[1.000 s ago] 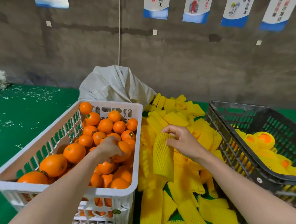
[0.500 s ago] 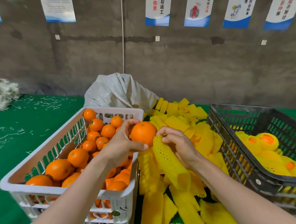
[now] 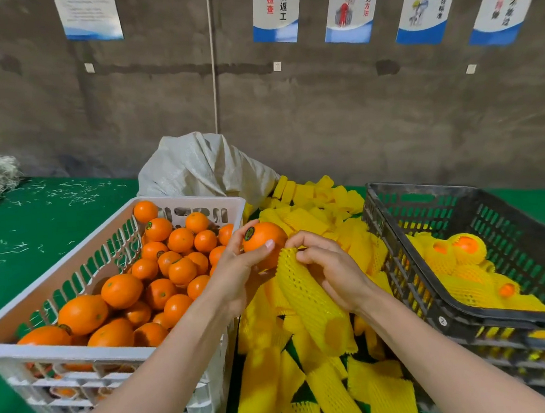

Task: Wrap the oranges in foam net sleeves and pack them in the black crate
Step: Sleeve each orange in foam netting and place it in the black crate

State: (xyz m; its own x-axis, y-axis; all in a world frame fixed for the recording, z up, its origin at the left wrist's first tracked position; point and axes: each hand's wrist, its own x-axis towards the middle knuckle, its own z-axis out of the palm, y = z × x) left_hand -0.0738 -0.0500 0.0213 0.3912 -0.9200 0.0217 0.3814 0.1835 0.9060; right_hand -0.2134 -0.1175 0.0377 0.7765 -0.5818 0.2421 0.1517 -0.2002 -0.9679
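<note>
The left hand (image 3: 236, 269) curls thumb and fingers round a stickered orange (image 3: 263, 238), holding it at the mouth of a yellow foam net sleeve (image 3: 309, 300), ready to slide in. The right hand (image 3: 329, 266) pinches the sleeve's top edge, apparently to spread the mouth. The black crate (image 3: 488, 212) at three o'clock holds wrapped oranges. The white crate (image 3: 66, 349) of bare fruit sits at nine.

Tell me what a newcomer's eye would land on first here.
The white crate at the left, heaped with bright oranges, draws the eye first. In the middle, the left hand holds one orange at the mouth of a yellow foam sleeve pinched by the right hand, above a pile of sleeves on the green table. At the right, the black crate holds a few wrapped oranges.
</note>
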